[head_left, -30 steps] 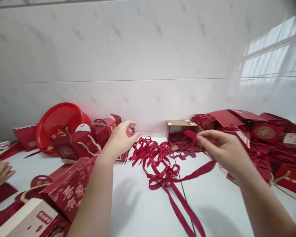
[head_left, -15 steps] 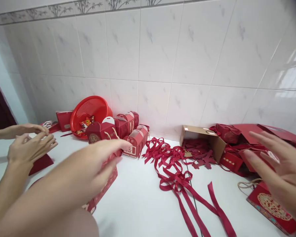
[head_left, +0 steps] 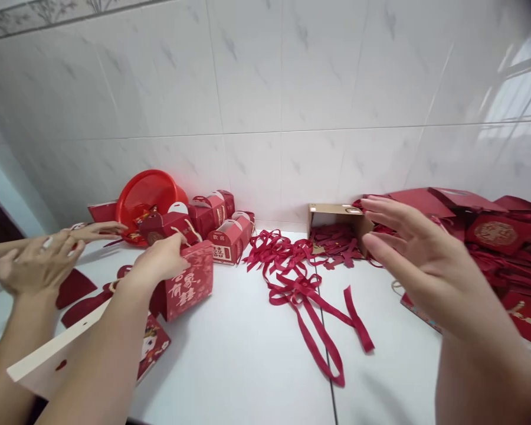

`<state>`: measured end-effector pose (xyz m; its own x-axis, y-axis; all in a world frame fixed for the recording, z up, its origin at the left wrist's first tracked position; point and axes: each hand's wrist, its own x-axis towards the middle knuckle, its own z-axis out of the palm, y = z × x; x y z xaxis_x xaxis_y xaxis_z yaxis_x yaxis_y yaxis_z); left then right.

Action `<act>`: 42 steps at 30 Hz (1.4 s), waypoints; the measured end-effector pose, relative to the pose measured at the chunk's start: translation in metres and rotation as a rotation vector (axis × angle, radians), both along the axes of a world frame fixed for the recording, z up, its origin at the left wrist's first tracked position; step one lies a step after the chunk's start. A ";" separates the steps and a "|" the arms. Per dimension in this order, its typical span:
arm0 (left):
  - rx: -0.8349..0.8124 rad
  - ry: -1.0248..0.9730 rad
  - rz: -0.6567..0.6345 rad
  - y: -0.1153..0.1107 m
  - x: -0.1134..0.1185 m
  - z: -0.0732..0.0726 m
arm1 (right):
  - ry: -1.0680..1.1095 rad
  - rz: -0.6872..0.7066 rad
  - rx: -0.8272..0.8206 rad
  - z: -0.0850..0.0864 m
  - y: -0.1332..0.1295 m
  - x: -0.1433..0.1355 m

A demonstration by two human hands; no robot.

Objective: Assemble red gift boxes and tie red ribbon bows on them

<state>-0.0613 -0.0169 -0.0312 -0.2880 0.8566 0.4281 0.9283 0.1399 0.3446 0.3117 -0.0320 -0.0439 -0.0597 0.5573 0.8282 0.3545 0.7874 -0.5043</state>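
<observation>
My left hand (head_left: 161, 260) is closed on the top edge of a red gift box (head_left: 190, 286) with white Chinese characters, which stands tilted on the white table. My left forearm crosses over an opened-out part of red and white card (head_left: 55, 360), hiding some of it. Out to the right, my right hand (head_left: 407, 254) hovers with fingers apart and holds nothing. It is nearest to an open cardboard carton (head_left: 336, 209) of dark red pieces and a heap of red card boxes (head_left: 495, 230).
Red ribbons (head_left: 301, 289) lie tangled in the middle of the white table (head_left: 248, 354). Finished-looking red boxes (head_left: 230, 242) and a red plastic basket (head_left: 148, 177) with wrapped sweets stand by the tiled wall. Another person's hands (head_left: 42, 262) work at the left.
The view has swung right and down. My left hand has come down onto the red gift box and closed on its edge. My right hand has moved inward, still open.
</observation>
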 end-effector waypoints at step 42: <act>0.903 -0.755 -0.442 0.042 0.123 0.017 | 0.133 -0.487 -0.603 -0.110 0.158 0.038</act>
